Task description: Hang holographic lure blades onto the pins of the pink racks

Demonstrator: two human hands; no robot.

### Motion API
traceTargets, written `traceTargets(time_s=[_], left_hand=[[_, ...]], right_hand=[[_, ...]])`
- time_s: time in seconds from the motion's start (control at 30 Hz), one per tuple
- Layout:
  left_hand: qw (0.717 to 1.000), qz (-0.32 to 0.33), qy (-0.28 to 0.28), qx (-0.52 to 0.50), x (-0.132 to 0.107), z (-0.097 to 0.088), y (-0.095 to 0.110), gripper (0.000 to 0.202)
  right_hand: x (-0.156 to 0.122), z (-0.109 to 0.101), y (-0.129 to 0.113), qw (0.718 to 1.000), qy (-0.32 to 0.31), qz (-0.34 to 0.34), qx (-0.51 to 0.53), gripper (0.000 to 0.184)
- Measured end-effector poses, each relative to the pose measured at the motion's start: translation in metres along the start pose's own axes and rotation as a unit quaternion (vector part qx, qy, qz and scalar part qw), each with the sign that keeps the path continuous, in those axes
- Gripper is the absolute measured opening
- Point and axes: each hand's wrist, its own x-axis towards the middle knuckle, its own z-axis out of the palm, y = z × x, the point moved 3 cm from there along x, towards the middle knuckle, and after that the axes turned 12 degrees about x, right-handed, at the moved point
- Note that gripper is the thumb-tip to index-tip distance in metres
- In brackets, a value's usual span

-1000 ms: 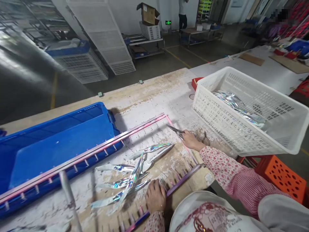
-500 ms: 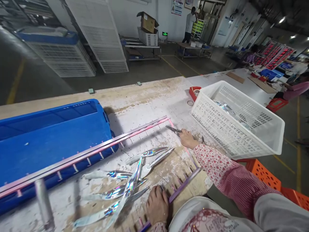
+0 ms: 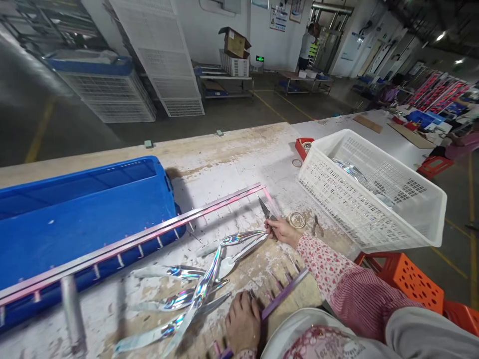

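Worn table [image 3: 239, 169]; right grip [image 3: 281, 232] outstretched, holding pliers [image 3: 266, 209].

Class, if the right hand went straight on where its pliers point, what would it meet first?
Led by its pliers, the right hand would probably meet the pegged pink bar near its right-hand end, though depth is unclear.

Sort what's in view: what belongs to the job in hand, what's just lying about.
Likely in the job:
pliers in the right hand
pegged rack at the left hand
shiny strips
white basket

Likely lying about:
tape roll
loose hand tool
cardboard box
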Motion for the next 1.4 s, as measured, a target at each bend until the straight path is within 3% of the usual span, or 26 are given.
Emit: traceTargets(time_s=[0.1, 0.17, 0.23, 0.3, 0.4, 0.5, 0.57, 0.67, 0.77, 0.87, 1.0, 1.1, 1.27, 1.33, 1.4], left_hand=[[1.0, 0.003, 0.004, 0.006, 0.001, 0.0, 0.001, 0.034], [1.0, 0.001, 0.005, 0.01, 0.001, 0.001, 0.002, 0.034], [1.0, -0.001, 0.002, 0.01, 0.002, 0.003, 0.002, 0.033], [1.0, -0.003, -0.001, 0.008, 0.003, 0.005, 0.002, 0.033], [1.0, -0.004, -0.008, 0.007, 0.003, 0.008, 0.002, 0.034], [1.0, -0.002, -0.015, 0.01, 0.003, 0.009, 0.002, 0.034], [1.0, -0.003, -0.015, 0.011, 0.003, 0.009, 0.002, 0.034], [1.0, -0.003, -0.011, 0.01, 0.002, 0.009, 0.001, 0.034], [1.0, 0.0, -0.01, 0.008, 0.0, 0.01, 0.0, 0.034], [1.0, 0.003, -0.014, 0.002, -0.002, 0.011, 0.0, 0.034], [1.0, 0.004, -0.014, 0.001, -0.003, 0.009, 0.0, 0.034], [1.0, 0.003, -0.013, 0.006, -0.003, 0.007, 0.0, 0.034], [1.0, 0.005, -0.005, 0.009, -0.003, 0.006, 0.0, 0.034], [1.0, 0.004, -0.006, 0.008, -0.002, 0.006, -0.001, 0.034], [1.0, 0.001, -0.009, 0.008, -0.003, 0.006, -0.001, 0.034]], right_hand=[[-0.015, 0.014, 0.028, 0.954, -0.116, 0.061, 0.27, 0.022], [-0.028, 0.02, 0.05, 0.932, -0.176, 0.105, 0.299, 0.027], [-0.037, 0.021, 0.067, 0.945, -0.2, 0.112, 0.235, 0.029], [-0.036, 0.015, 0.072, 0.971, -0.16, 0.077, 0.157, 0.032], [-0.02, 0.0, 0.058, 0.998, -0.051, 0.025, 0.041, 0.034], [-0.003, -0.009, 0.036, 0.986, 0.01, -0.019, -0.163, 0.034], [0.006, -0.009, 0.024, 0.946, 0.034, -0.06, -0.318, 0.034], [0.014, -0.002, 0.014, 0.848, 0.055, -0.099, -0.518, 0.032], [0.015, 0.003, 0.009, 0.76, 0.069, -0.12, -0.635, 0.028], [0.011, 0.007, 0.006, 0.706, 0.083, -0.149, -0.687, 0.027], [0.002, 0.012, 0.004, 0.662, 0.1, -0.191, -0.718, 0.027], [-0.006, 0.016, 0.004, 0.653, 0.111, -0.199, -0.722, 0.026], [-0.012, 0.019, 0.01, 0.67, 0.147, -0.199, -0.7, 0.027], [-0.007, 0.019, 0.015, 0.701, 0.148, -0.196, -0.669, 0.027], [0.0, 0.02, 0.022, 0.776, 0.131, -0.175, -0.592, 0.024]])
